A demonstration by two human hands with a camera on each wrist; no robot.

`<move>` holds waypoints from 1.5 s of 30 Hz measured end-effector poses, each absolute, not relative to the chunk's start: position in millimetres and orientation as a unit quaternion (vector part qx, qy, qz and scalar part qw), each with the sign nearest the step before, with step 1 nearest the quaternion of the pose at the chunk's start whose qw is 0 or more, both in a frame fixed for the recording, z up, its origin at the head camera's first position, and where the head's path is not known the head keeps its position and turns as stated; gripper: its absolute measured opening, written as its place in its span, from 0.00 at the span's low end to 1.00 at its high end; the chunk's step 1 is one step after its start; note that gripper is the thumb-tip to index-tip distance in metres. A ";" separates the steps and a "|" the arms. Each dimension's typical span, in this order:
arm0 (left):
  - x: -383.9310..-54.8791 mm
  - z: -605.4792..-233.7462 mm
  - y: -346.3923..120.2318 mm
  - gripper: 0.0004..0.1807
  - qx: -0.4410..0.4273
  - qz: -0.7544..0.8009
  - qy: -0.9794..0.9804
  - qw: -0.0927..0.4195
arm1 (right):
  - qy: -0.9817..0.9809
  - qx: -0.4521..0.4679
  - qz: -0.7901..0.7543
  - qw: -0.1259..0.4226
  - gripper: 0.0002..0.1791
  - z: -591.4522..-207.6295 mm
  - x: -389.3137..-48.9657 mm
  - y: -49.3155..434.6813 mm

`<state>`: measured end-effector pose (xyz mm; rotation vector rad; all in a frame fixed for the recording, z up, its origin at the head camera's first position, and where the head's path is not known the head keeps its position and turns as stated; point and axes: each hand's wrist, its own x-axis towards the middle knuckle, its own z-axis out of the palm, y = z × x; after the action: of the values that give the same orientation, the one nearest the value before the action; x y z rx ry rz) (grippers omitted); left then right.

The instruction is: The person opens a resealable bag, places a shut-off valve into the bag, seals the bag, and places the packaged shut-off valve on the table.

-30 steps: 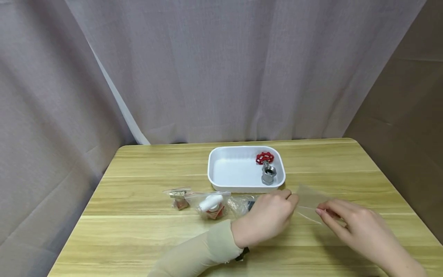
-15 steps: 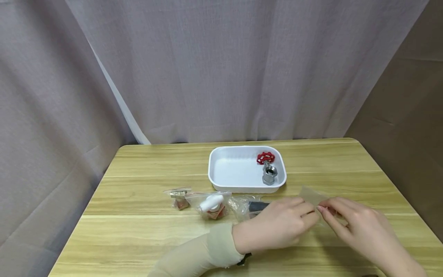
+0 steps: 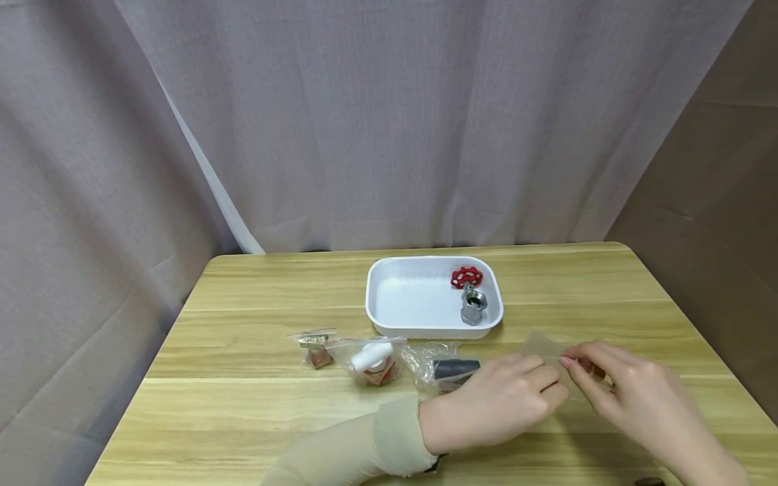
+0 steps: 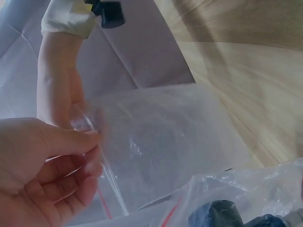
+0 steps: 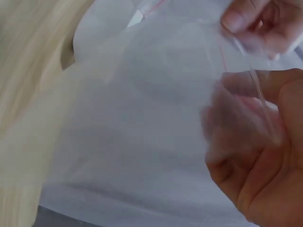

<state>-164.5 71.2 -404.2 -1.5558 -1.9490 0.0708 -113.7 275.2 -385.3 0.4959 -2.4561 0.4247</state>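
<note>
Both hands are at the zip edge of a clear zip bag, which looks flat with nothing inside. My left hand pinches that edge between thumb and fingers, as the left wrist view shows. Close beside it, my right hand pinches the same edge farther along, thumb against index finger. Through the film in the right wrist view, some right fingers look blurred. Just left of the left hand lies another clear bag with a dark cylindrical part, partly covered by that hand.
A white tray stands behind the hands, bearing a metal valve with a red handwheel. To the left lie a bag with a white fitting and a smaller bag with a brass-coloured part.
My left hand has moved right and slightly nearer along the bag's edge, up to the right hand. More of the dark part's bag shows now. The right hand has barely moved.
</note>
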 end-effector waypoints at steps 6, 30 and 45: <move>-160.9 -411.5 69.5 0.17 -0.595 0.041 -0.714 0.366 | -0.923 0.165 0.146 0.316 0.06 -370.4 -122.2 284.3; -163.9 -411.3 40.6 0.16 -0.615 0.008 -0.704 0.354 | -0.903 0.184 0.114 0.371 0.10 -349.1 -130.3 271.2; -175.0 -398.4 30.0 0.15 -0.591 -0.017 -0.718 0.366 | -0.898 0.199 0.143 0.365 0.05 -344.9 -140.4 256.7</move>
<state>-175.0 30.0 -398.4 -1.5204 -1.8466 -0.0425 -140.4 256.7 -344.9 0.5121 -2.3093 0.3688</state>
